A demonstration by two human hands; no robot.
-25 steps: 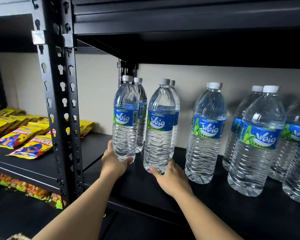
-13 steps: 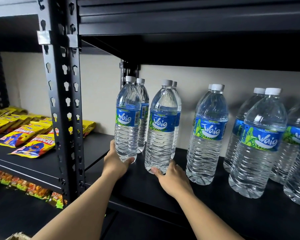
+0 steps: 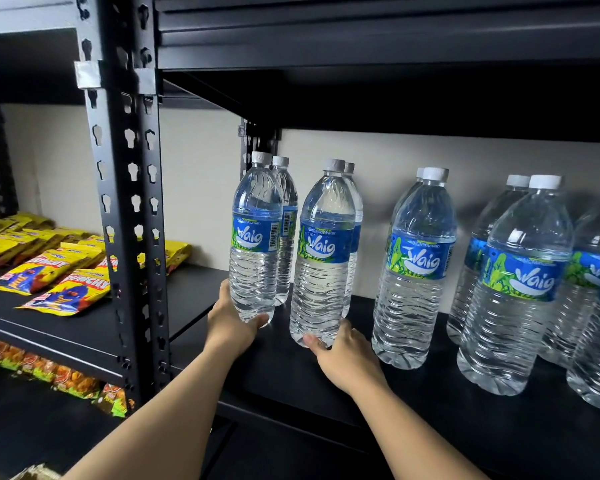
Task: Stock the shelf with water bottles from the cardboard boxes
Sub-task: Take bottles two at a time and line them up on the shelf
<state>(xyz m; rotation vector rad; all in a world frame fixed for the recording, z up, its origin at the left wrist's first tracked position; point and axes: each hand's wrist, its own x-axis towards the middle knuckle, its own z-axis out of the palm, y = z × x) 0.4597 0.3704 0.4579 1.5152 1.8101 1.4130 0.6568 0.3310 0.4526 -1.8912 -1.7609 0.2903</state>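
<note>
My left hand [image 3: 231, 327] grips the base of a clear water bottle [image 3: 255, 237] with a blue and green label, upright at the left end of the black shelf [image 3: 413, 403]. My right hand [image 3: 347, 358] holds the base of a second bottle [image 3: 323, 254] just to its right. Another bottle stands close behind each of them. Several more bottles [image 3: 416, 268] stand in pairs further right along the shelf. No cardboard box body is visible; only a brown corner [image 3: 37, 472] shows at the bottom left.
A black perforated upright [image 3: 125, 202] divides this bay from the left one. There, yellow snack packets [image 3: 63, 292] lie on a shelf, with orange and green packets [image 3: 73, 379] on the shelf below. A dark shelf [image 3: 361, 46] hangs low above the bottle caps.
Both bottles have shifted slightly back and to the right on the shelf with my hands at their bases. The view has drifted a little.
</note>
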